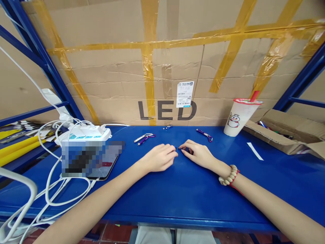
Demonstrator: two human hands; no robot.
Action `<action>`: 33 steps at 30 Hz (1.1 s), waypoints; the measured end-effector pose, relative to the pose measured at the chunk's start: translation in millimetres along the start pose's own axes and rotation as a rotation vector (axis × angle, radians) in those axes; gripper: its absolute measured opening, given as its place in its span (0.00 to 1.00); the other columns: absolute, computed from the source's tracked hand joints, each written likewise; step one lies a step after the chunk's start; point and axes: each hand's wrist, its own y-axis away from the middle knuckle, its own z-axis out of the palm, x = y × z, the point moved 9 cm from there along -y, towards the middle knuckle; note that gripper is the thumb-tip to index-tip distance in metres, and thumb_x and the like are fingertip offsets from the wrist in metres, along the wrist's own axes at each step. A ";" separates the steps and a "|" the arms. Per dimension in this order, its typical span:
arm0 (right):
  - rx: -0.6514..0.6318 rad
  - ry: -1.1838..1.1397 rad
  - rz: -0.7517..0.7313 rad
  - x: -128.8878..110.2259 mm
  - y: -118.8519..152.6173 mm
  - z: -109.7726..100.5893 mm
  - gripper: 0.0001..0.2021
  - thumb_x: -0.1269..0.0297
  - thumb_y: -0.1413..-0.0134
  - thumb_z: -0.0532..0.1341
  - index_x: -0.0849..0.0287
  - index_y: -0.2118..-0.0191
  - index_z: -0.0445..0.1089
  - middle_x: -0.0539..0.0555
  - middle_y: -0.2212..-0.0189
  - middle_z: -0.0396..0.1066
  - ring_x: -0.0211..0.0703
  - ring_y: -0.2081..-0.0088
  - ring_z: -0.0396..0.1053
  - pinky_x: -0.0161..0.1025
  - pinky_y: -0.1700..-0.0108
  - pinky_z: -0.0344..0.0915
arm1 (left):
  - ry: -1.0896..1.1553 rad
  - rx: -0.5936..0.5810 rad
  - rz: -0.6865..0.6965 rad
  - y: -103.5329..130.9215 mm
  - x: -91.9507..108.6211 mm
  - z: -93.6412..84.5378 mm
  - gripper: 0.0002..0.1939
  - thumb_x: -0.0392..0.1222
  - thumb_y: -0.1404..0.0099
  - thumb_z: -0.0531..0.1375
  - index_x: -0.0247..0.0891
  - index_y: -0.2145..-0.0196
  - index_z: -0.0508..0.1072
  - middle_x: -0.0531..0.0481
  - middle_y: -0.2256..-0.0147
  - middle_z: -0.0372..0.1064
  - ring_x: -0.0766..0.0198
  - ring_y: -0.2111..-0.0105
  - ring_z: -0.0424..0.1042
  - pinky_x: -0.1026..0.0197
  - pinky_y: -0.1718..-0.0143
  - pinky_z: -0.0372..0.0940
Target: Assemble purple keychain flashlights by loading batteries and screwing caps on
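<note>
My left hand (162,158) rests over the blue tabletop (175,196) with its fingers curled together. A tiny blue piece (175,147) shows at its fingertips; the rest of what it may hold is hidden. Just to the right, my right hand (199,155) has its thumb and fingers bent in a pinch toward the left one. Whatever lies in that pinch is too small to make out. Beyond the left hand lie a silver tube (139,138) and a purple tube with a carabiner clip (146,139). Another purple clip tube (204,135) lies beyond the right hand.
Small metal parts (168,127) lie by the cardboard wall (114,84). At left are a white power strip (86,136), tangled white cables (50,189) and a phone (111,162). A drink cup (240,118), paper strip (255,151) and open carton (274,138) stand at right.
</note>
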 end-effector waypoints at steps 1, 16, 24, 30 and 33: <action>0.000 -0.001 0.003 0.3 -0.2 0.3 0.10 0.63 0.41 0.53 0.53 0.57 0.69 0.50 0.60 0.69 0.33 0.74 0.66 0.32 0.73 0.60 | -0.026 0.017 0.064 -1.1 10.2 -1.7 0.12 0.36 0.33 0.46 0.35 0.64 0.69 0.46 0.63 0.69 0.63 0.67 0.68 0.61 0.65 0.64; 0.015 0.005 0.048 2.0 -2.1 -1.3 0.10 0.65 0.42 0.54 0.53 0.57 0.70 0.49 0.63 0.69 0.33 0.73 0.67 0.31 0.74 0.58 | 0.018 0.053 0.019 0.3 8.8 3.6 0.11 0.33 0.33 0.45 0.36 0.67 0.66 0.48 0.64 0.67 0.66 0.67 0.68 0.64 0.67 0.63; 0.009 0.007 0.042 1.1 -1.8 -1.0 0.11 0.65 0.41 0.53 0.53 0.57 0.70 0.50 0.62 0.70 0.34 0.72 0.68 0.32 0.74 0.59 | 0.038 0.038 0.027 0.6 11.5 8.2 0.11 0.34 0.33 0.45 0.37 0.67 0.66 0.49 0.64 0.67 0.67 0.69 0.68 0.65 0.69 0.63; 0.016 0.010 0.032 0.5 -2.3 -1.7 0.10 0.66 0.42 0.54 0.54 0.57 0.70 0.50 0.63 0.70 0.34 0.72 0.67 0.31 0.74 0.59 | 0.011 0.099 0.058 2.7 11.2 -1.1 0.12 0.33 0.34 0.45 0.36 0.68 0.67 0.48 0.66 0.68 0.67 0.68 0.69 0.66 0.68 0.64; 0.028 0.008 0.013 -1.0 -1.3 -3.4 0.10 0.66 0.42 0.54 0.54 0.57 0.70 0.50 0.63 0.70 0.33 0.73 0.67 0.30 0.75 0.59 | -0.030 0.151 0.094 2.1 12.5 -7.8 0.14 0.32 0.34 0.45 0.36 0.70 0.68 0.47 0.67 0.69 0.66 0.70 0.69 0.65 0.70 0.64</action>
